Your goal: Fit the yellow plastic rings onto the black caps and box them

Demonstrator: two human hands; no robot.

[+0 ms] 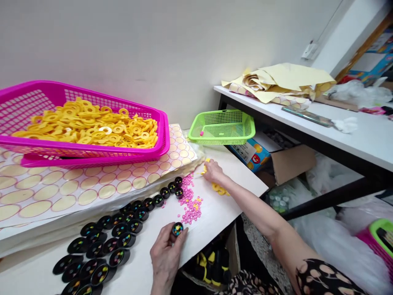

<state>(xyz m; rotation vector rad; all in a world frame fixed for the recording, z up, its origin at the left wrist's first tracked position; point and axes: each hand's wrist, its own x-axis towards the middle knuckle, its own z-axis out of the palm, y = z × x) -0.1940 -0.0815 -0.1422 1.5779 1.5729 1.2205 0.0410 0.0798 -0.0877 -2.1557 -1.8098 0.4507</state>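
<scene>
My left hand [166,255] pinches a small black round cap [177,229] with coloured beads inside, low on the white table [215,213]. My right hand [213,171] reaches out to the table's far right part, fingers closed on a yellow ring [205,168]; a few more yellow rings [220,189] lie under the wrist. A scatter of pink beads [190,203] lies between the two hands. Rows of black caps [123,233] filled with beads run diagonally left of my left hand.
A pink basket [27,98] full of yellow rings [92,127] rests on stacked sheets of round stickers [76,188]. A green basket [221,127] stands behind my right hand. A second table [353,135] with yellow paper [285,80] is at right; boxes and bags lie below.
</scene>
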